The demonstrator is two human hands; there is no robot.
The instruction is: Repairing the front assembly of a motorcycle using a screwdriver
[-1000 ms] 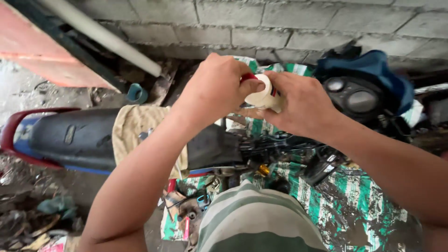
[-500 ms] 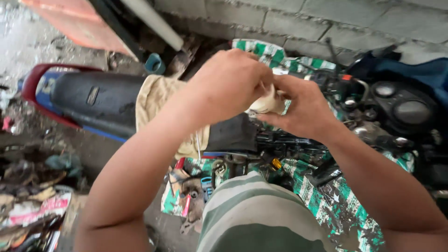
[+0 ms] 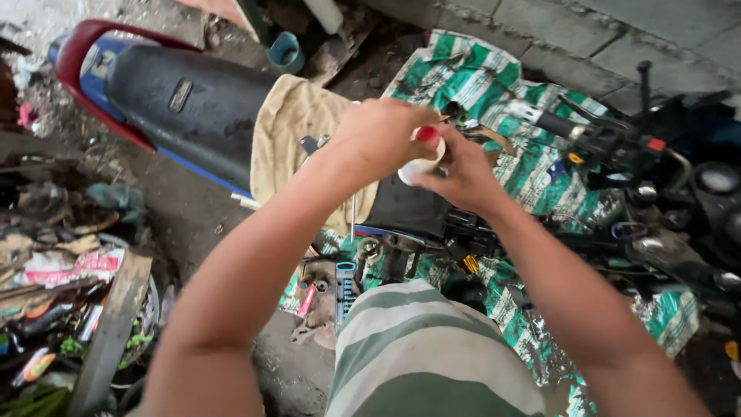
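Both my hands meet over the middle of a motorcycle. My left hand and my right hand together grip a small white round container with a red part at its top. The left hand's fingers curl over the top, and the right hand holds it from below and the side. Most of the container is hidden by my fingers. Under my hands lie a beige cloth on the black motorcycle seat and the open bike frame.
A green-and-white striped sheet covers the ground beyond the bike. The handlebar and gauges are at right. Tools, including a socket holder, lie on the ground below. Scrap and a wooden plank sit at left. A teal cup stands near the wall.
The view has tilted down and to the right, so the bike seat moved up-left in frame. My hands stay together on the white container, and the red part now shows.
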